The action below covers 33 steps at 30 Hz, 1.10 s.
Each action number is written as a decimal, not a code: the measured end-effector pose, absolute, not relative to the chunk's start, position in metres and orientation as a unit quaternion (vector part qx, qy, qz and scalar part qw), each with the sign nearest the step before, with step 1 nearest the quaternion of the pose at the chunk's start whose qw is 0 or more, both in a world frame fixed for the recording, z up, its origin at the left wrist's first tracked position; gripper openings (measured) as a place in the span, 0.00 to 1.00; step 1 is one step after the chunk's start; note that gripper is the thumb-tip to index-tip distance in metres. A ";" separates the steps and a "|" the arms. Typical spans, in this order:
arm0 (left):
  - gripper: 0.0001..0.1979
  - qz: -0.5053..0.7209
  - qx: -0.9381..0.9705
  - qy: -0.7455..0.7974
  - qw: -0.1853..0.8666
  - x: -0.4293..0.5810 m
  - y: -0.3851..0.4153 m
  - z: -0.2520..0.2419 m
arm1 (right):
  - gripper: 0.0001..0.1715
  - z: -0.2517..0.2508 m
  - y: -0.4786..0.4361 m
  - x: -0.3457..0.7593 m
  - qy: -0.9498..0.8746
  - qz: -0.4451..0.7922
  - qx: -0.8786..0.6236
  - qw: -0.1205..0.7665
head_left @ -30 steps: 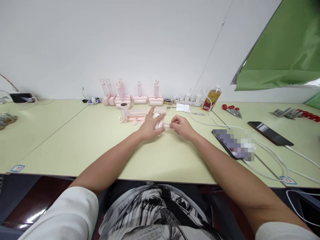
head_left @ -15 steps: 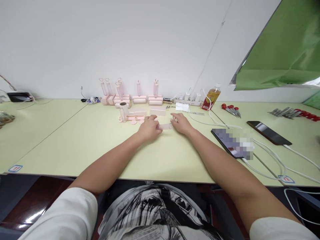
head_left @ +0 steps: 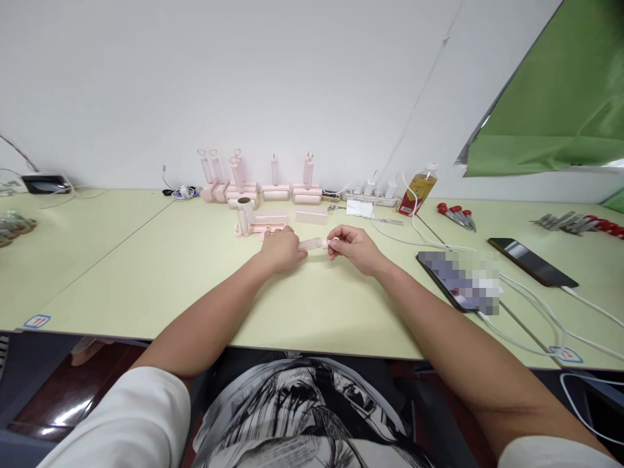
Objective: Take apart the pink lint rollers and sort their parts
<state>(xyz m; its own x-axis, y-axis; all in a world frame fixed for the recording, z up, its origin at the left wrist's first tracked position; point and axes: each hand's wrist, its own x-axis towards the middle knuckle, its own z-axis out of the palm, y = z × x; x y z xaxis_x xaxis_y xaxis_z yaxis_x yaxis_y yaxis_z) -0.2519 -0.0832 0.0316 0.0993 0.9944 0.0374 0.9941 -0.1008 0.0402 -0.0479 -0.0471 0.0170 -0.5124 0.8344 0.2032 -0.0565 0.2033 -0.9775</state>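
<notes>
My left hand (head_left: 283, 250) is closed round one end of a small pink tube (head_left: 312, 244), held just above the pale green table (head_left: 146, 273). My right hand (head_left: 353, 247) pinches a small pink cap (head_left: 333, 242) at the tube's other end. Just beyond my hands lie loose pink parts (head_left: 260, 226) and a clear pink block (head_left: 312, 215). Finished pink rollers (head_left: 273, 185) stand in a row at the back by the wall.
A phone (head_left: 458, 279) and a second phone (head_left: 532, 261) lie at the right with white cables (head_left: 526, 305). A drink bottle (head_left: 415, 190), a power strip (head_left: 370, 198) and red-handled screwdrivers (head_left: 455, 216) sit further back. A green sheet (head_left: 550, 110) hangs at the upper right.
Both hands set down on the table half a second ago, then lifted. The left now grips the tube and the right pinches a cap at its end. The clear block lies left on the table.
</notes>
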 end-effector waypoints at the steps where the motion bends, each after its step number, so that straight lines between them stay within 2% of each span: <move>1: 0.20 0.024 0.742 0.670 0.002 -0.252 -0.083 0.031 | 0.20 0.017 -0.047 -0.048 -0.661 0.561 -0.290 0.405; 5: 0.20 0.014 0.746 0.666 0.001 -0.252 -0.084 0.030 | 0.20 0.019 -0.050 -0.050 -0.666 0.549 -0.280 0.420; 8: 0.18 0.036 0.758 0.651 -0.011 -0.249 -0.086 0.029 | 0.19 0.019 -0.054 -0.053 -0.700 0.521 -0.286 0.396; 11: 0.15 0.074 0.797 0.598 -0.039 -0.244 -0.087 0.028 | 0.22 0.018 -0.056 -0.054 -0.714 0.516 -0.290 0.374; 13: 0.14 0.081 0.815 0.574 -0.032 -0.241 -0.089 0.028 | 0.21 0.017 -0.056 -0.053 -0.733 0.500 -0.306 0.344; 16: 0.14 0.080 0.813 0.576 0.004 -0.238 -0.090 0.028 | 0.14 0.017 -0.056 -0.049 -0.805 0.400 -0.351 0.261; 18: 0.12 0.082 0.807 0.585 0.018 -0.237 -0.089 0.028 | 0.15 0.018 -0.058 -0.048 -0.852 0.331 -0.352 0.201; 21: 0.10 0.070 0.795 0.602 0.025 -0.237 -0.088 0.029 | 0.17 0.020 -0.063 -0.050 -0.880 0.305 -0.328 0.158; 26: 0.10 0.051 0.785 0.617 0.024 -0.238 -0.086 0.029 | 0.12 0.018 -0.067 -0.054 -0.818 0.382 -0.375 0.211; 30: 0.10 0.038 0.790 0.612 0.015 -0.235 -0.087 0.026 | 0.09 0.010 -0.065 -0.058 -0.785 0.434 -0.356 0.263; 33: 0.11 0.034 0.789 0.614 0.013 -0.234 -0.087 0.025 | 0.09 0.009 -0.064 -0.061 -0.781 0.408 -0.370 0.295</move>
